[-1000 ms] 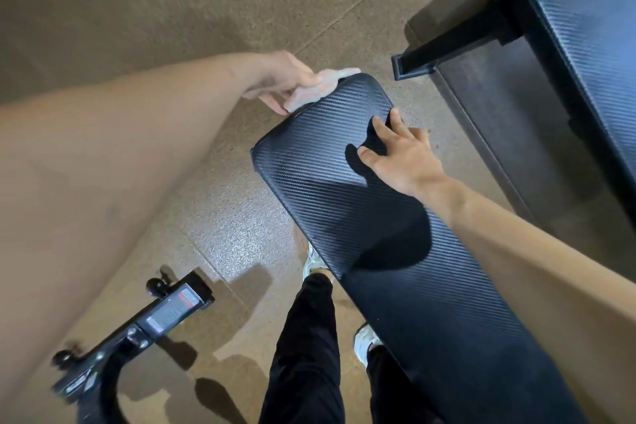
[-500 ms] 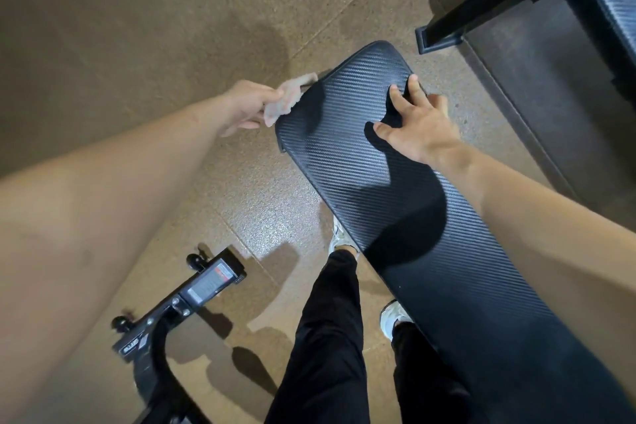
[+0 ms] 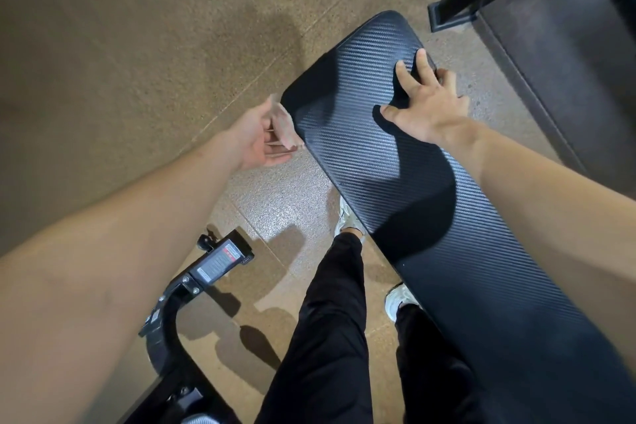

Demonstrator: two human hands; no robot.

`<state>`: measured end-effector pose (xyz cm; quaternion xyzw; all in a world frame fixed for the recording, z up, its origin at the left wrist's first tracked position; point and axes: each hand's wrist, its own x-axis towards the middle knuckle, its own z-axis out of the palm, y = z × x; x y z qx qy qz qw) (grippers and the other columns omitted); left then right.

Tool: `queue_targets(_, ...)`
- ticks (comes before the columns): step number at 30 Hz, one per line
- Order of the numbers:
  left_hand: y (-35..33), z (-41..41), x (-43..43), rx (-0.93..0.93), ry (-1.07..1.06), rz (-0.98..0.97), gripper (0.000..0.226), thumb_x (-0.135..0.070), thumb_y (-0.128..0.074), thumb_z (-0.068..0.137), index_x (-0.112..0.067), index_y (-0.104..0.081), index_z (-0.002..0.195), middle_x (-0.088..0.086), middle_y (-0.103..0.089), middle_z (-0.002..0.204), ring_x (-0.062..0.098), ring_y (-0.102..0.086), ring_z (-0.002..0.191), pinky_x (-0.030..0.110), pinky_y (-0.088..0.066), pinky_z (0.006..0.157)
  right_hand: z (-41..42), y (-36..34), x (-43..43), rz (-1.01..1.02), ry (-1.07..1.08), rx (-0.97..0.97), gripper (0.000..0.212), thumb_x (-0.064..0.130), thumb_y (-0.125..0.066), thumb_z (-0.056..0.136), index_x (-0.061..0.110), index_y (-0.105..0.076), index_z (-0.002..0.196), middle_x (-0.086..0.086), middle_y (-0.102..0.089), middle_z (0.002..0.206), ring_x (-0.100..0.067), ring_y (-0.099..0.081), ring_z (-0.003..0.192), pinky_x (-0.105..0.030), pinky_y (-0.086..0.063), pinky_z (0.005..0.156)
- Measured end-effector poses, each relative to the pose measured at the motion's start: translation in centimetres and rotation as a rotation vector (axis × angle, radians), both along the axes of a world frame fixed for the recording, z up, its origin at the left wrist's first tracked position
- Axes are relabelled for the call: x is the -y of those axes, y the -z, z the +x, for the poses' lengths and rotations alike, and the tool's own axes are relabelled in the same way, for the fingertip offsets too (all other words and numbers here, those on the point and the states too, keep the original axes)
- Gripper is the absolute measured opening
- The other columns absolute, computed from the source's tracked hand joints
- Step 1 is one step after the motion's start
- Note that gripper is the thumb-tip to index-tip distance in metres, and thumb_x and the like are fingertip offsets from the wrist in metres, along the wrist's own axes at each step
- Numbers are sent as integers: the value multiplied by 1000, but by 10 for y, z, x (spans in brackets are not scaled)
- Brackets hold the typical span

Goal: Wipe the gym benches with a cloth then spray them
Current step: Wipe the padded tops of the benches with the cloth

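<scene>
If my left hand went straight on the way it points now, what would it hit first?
The left hand, holding the crumpled pinkish cloth, points at the side edge of the black textured padded bench; its cloth would likely press there first.

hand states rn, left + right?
Left hand: holds the cloth at the bench side edge.
Right hand: open, fingers spread, resting on the bench top.

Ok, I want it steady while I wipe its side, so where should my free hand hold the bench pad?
Hold the bench pad by its right rim near the rounded end, coming from the right, opposite the cloth in the left hand. The pad is flat and narrow, so a spread right hand, palm on top, likely braces it best.
</scene>
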<state>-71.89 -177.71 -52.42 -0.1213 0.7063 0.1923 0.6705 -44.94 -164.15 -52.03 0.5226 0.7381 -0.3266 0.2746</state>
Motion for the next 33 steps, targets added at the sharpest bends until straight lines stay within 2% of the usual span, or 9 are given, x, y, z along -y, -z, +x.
queue_targets(3,0,13,11,57,-94,16,74,-68,-41,99,-5,-59,134,18,-67,130,35,-67,117,46,-57,90,5,0,7,-3,-42,-15,80,66,-45,93,42,-6,158,11,13,168,-32,6,154,-70,-23,111)
queue_targets(7,0,26,22,115,-154,4,79,-71,-42,97,-5,-56,138,19,-64,134,38,-69,114,46,-60,84,22,-4,36,-44,-76,-47,74,64,-43,95,42,-11,158,12,13,167,-36,15,153,-72,-18,112)
queue_targets(10,-2,39,31,139,-156,-24,80,-72,-45,95,-4,-56,136,19,-63,134,39,-69,113,47,-62,83,45,-8,68,-40,-104,-31,71,65,-40,95,42,-13,156,11,11,168,-39,11,153,-71,-20,113)
queue_targets(14,-3,63,43,132,-139,-49,80,-73,-47,94,-7,-54,139,19,-62,134,40,-69,112,47,-61,81,89,-6,114,60,-98,-11,69,63,-42,93,38,-20,154,6,1,168,-44,-5,150,-68,-30,109)
queue_targets(19,-4,101,63,108,-168,-72,81,-73,-46,94,-9,-52,141,18,-64,132,41,-71,108,49,-61,82,153,-5,159,182,78,71,70,53,-53,90,31,-27,151,-6,-9,166,-50,-20,142,-66,-39,100)
queue_targets(22,-7,125,77,109,-195,-74,85,-75,-47,92,-9,-49,145,17,-61,136,41,-70,109,53,-58,90,186,-6,190,151,294,152,75,53,-53,91,32,-20,154,-11,-5,166,-55,-15,143,-69,-36,103)
queue_targets(24,-8,142,88,113,-202,-78,88,-76,-49,90,-10,-47,147,17,-59,138,42,-70,109,55,-56,95,200,-2,207,78,337,150,79,56,-52,92,35,-12,157,-9,1,167,-56,-8,144,-70,-31,108)
queue_targets(30,-12,195,119,96,-188,-72,86,-76,-49,90,-10,-49,146,15,-60,135,43,-67,114,58,-49,105,220,2,211,96,199,77,82,60,-54,89,36,-12,155,-10,2,166,-60,-15,138,-66,-34,108)
queue_targets(33,-16,226,136,78,-181,-63,80,-75,-47,91,-10,-53,139,12,-60,133,41,-67,113,56,-52,100,243,2,211,103,99,15,80,58,-58,87,40,-16,153,-4,1,168,-55,-20,136,-63,-33,107)
